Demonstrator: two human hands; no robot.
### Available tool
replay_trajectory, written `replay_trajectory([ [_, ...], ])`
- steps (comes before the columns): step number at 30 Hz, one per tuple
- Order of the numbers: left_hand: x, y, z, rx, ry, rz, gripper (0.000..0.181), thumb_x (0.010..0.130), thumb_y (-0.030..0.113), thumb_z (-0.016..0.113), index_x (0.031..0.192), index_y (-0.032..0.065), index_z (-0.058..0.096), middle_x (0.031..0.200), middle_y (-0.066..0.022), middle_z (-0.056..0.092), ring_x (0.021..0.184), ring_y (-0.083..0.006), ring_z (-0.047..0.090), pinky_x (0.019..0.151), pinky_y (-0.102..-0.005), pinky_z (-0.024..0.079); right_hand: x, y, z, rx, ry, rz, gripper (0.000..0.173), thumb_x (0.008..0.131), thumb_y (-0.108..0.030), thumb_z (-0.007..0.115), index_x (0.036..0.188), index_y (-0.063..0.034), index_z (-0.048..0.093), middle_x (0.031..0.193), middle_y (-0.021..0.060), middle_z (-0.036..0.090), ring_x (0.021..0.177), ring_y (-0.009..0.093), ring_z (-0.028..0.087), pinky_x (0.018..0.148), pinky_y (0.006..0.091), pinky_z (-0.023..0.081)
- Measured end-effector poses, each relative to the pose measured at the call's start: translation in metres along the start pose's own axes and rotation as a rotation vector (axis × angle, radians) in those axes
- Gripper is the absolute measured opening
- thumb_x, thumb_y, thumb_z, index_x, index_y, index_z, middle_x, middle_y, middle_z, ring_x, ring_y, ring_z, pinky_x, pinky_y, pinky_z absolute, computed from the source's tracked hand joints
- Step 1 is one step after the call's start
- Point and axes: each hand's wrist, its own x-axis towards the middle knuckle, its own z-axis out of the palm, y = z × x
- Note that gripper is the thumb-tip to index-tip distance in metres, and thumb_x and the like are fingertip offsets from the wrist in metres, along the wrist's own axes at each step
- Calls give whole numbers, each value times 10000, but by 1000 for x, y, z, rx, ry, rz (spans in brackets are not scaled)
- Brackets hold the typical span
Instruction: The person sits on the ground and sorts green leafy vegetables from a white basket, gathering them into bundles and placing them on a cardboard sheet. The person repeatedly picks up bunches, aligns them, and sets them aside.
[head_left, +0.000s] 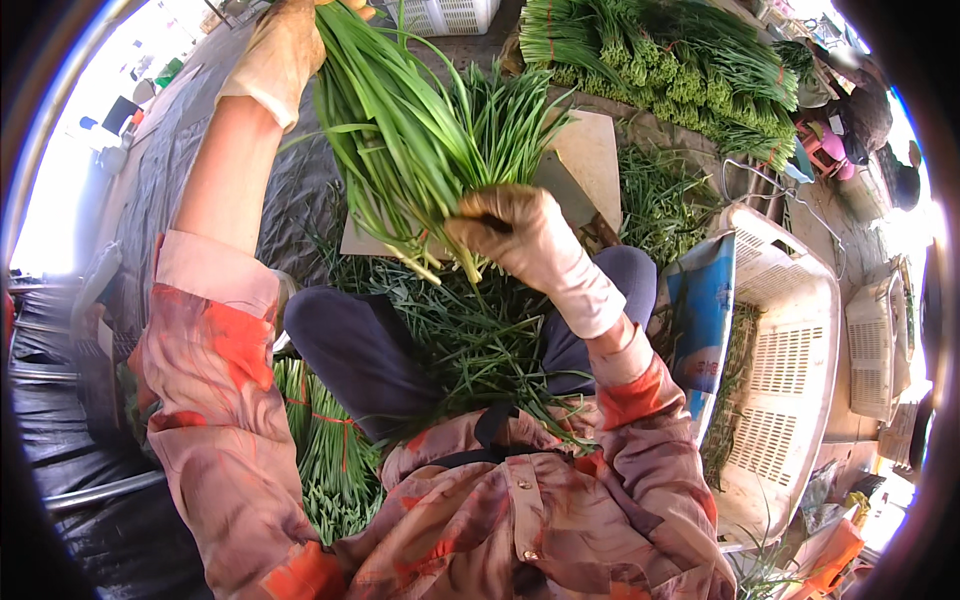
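Observation:
My left hand (281, 64), in a pale soiled glove, is raised at the top and closed around the leafy end of a bunch of long flat green leaves, apparently garlic chives (397, 112). The bunch slants down to its pale stalk ends above my knees. Against those stalks sits my gloved right hand (525, 240), its fingers curled; whether it pinches any is unclear. More cut greens (510, 127) lie behind the bunch on a pale board (592, 146). A broad metal blade (555, 187) with a wooden handle (604, 229) rests on that board, beside my right wrist.
Loose leaves (480, 345) cover my lap. Tied bundles (330, 435) stand left of my thigh; a large stack (660, 67) lies at upper right. A white plastic crate (784, 360) with a blue printed sack (701, 300) stands at my right. Another person (866, 112) is beyond.

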Motion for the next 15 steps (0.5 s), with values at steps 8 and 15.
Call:
replay_trajectory([
  [8,33,-5,-33,-84,-73,9,132,811,107,650,884,52,555,759,-141,614,720,-340,653,715,-488,586,-121,49,-9,-404,-1026,430,342,786,-321,771,1035,-92,714,937,125,705,887,300,681,771,403,535],
  [15,18,3,-12,10,-38,-46,117,875,145,620,913,61,549,761,-143,615,716,-333,649,689,-485,582,-22,-48,-25,-655,-45,-228,609,752,-237,773,1322,-216,559,919,70,579,754,246,622,676,384,524],
])
